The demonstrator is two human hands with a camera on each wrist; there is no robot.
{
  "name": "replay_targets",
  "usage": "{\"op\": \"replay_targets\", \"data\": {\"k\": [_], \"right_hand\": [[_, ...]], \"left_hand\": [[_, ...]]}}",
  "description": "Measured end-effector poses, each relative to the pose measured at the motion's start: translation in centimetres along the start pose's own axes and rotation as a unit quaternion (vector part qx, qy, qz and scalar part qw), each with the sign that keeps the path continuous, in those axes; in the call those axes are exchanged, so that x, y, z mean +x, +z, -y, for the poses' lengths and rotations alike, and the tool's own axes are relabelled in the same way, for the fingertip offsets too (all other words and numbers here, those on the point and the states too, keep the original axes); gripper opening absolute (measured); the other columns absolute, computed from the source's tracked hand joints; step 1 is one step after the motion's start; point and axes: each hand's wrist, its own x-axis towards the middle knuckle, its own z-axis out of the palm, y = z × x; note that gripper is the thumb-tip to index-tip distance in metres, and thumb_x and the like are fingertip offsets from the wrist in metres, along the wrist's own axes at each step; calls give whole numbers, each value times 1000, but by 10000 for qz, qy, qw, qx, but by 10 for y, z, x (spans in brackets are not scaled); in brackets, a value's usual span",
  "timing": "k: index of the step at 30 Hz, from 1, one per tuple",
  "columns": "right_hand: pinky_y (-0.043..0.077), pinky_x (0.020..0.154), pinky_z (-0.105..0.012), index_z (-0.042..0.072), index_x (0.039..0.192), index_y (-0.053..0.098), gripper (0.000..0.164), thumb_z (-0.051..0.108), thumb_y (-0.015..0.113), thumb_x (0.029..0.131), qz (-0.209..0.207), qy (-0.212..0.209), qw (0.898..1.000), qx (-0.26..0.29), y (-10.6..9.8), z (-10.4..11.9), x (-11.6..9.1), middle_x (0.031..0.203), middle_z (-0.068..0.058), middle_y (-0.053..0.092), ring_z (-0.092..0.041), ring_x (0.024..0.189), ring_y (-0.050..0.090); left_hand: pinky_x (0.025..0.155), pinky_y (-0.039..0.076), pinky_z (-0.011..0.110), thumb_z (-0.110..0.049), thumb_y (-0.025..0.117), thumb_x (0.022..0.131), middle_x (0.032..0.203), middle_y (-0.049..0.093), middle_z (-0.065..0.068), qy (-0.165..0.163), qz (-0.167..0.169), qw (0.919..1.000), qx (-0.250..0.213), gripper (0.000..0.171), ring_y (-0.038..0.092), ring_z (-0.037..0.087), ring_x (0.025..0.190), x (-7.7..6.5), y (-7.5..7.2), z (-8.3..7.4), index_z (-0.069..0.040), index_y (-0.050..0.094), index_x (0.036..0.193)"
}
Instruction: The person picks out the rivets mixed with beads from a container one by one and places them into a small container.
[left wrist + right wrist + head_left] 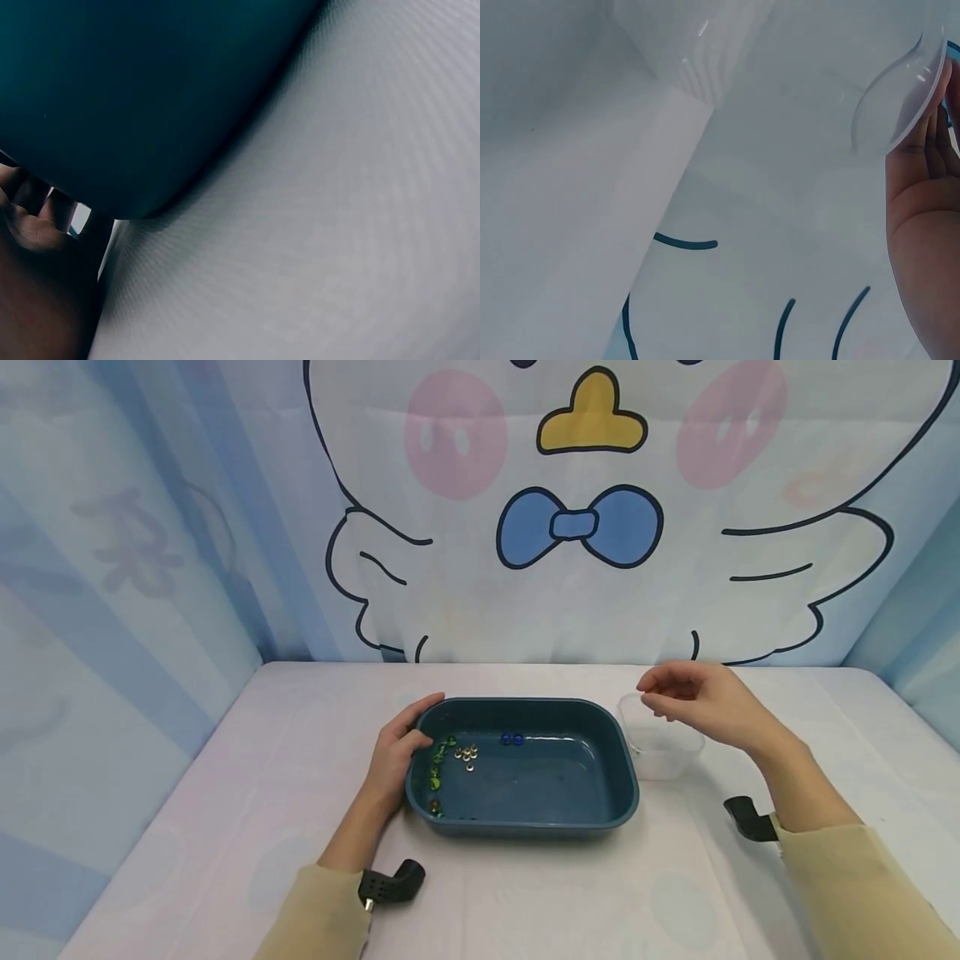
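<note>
Pale cloth backdrop [465, 585] with printed blue bow tie; white-covered table [540, 893]. One dark blue, round-cornered rectangular tray [555, 785], containing green glassy beads [435, 783] along its left side, small gold-coloured pieces [469, 757], two round blue beads [518, 739]. Left hand [397, 749]: grips the tray's left end. Right hand [705, 700]: fingers bent, above a clear plastic container [663, 760] beside the tray's right end; cannot tell whether it pinches anything.

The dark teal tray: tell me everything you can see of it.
The tray is a plastic-looking, rounded rectangle with raised walls and a slightly shiny floor. It lies flat, open side up, on the pale tabletop, holding small green, blue and gold-toned beads. The left hand grips its left side.
</note>
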Motion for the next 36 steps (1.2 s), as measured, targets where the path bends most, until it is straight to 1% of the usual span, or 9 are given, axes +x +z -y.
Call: {"op": "replay_targets", "data": {"k": [8, 15, 19, 25, 31, 36], "right_hand": [[52, 68, -28, 3, 109, 70, 19, 16, 68, 95, 10, -137, 9999, -7, 2, 8, 5, 94, -10, 68, -24, 78, 63], [52, 68, -28, 8, 108, 70, 16, 17, 68, 96, 54, -288, 9996, 51, 3, 17, 10, 94, -8, 68, -21, 77, 63], [52, 68, -28, 8, 107, 71, 14, 15, 68, 96, 85, -414, 9991, 80, 6, 23, 14, 94, -8, 68, -23, 77, 63], [53, 68, -30, 8, 107, 72, 15, 17, 68, 95, 139, -462, 9988, 101, 9, 33, 21, 94, -6, 69, -24, 79, 65], [53, 69, -28, 7, 109, 72, 17, 15, 69, 95, 150, -524, 9983, 204, 14, 40, 27, 97, -8, 69, -30, 81, 65], [54, 71, -28, 5, 111, 73, 19, 15, 69, 95, 206, -617, 9975, 276, 18, 45, 31, 100, -7, 70, -29, 82, 65]], "left_hand": [[115, 28, 45, 5, 42, 83, 149, 49, 11, -19, -22, 10000, 50, 63, 43, 23, 138, 0, 1, 1, -3, 53, 144], [115, 28, 45, 5, 42, 83, 150, 49, 11, -23, -3, 10000, 14, 63, 42, 24, 138, 1, 1, 0, -2, 53, 144], [115, 28, 45, 6, 42, 84, 150, 49, 12, 5, 19, 10000, -2, 62, 42, 24, 139, 2, 2, -1, -1, 53, 144], [115, 28, 44, 6, 42, 83, 150, 49, 11, 4, -23, 10000, 42, 62, 42, 24, 139, 3, 2, -1, -2, 53, 144], [115, 28, 44, 6, 42, 84, 150, 49, 12, -10, -27, 10000, 33, 62, 42, 23, 139, 2, 2, -2, -1, 53, 144], [115, 28, 44, 6, 42, 83, 149, 49, 12, -1, -22, 10000, 34, 62, 42, 23, 139, 2, 0, 0, -1, 53, 144]]}}
